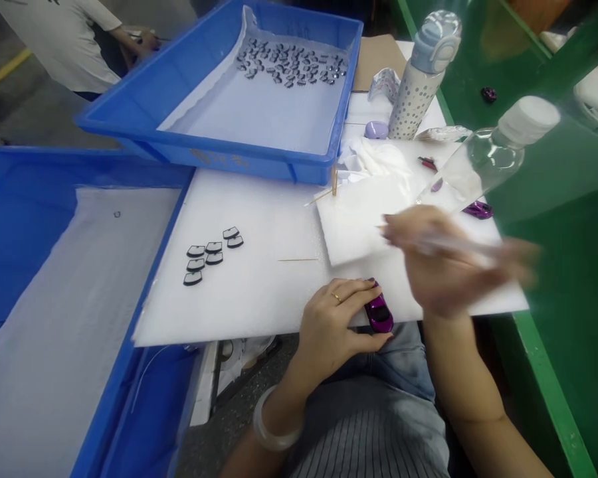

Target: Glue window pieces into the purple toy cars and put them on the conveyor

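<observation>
My left hand (336, 315) grips a small purple toy car (380, 313) at the front edge of the white board, fingers at one end and thumb at the other. Above and to the right, my right hand (441, 255) is smeared by motion. Its fingers are closed around a slim, pale pen-like tool (458, 244), whose tip points left over a white foam pad (359, 222). Several small curved pieces (195, 264) with dark edges lie in a group on the board's left side. A thin wooden stick (298, 259) rests between them and the pad.
A blue tray (219, 153) holding many small dark parts stands at the back; another blue bin (10, 172) is at left. A clear bottle (493, 156), dotted flask (418, 86), crumpled tissue (379, 159) and another purple car (478, 210) are on the right. A person (64, 40) is behind.
</observation>
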The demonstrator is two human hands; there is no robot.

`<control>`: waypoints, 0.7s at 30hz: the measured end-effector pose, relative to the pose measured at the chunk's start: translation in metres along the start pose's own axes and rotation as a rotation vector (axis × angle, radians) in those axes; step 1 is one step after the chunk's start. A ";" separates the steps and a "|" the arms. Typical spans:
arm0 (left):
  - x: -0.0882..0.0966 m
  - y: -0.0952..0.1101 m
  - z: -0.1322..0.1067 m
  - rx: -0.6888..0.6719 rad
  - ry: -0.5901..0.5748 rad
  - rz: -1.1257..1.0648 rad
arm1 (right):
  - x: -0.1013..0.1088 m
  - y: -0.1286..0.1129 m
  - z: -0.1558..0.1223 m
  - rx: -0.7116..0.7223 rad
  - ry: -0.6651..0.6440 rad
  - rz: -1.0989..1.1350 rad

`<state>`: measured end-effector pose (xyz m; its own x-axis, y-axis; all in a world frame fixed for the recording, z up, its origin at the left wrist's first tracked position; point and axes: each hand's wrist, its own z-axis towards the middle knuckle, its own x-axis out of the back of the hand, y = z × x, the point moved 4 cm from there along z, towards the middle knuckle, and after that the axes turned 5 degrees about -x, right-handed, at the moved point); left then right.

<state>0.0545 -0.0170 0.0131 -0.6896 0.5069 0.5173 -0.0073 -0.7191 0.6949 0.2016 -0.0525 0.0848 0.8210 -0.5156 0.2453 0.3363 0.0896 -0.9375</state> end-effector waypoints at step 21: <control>0.072 -0.013 -0.020 0.067 0.346 0.190 | 0.109 0.061 -0.046 -0.224 0.520 -0.853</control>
<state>-0.0092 0.0194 0.0311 -0.8774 0.1697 0.4488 0.1830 -0.7462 0.6401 0.2904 -0.1427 0.0428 0.0285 -0.6435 0.7649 0.5774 -0.6141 -0.5381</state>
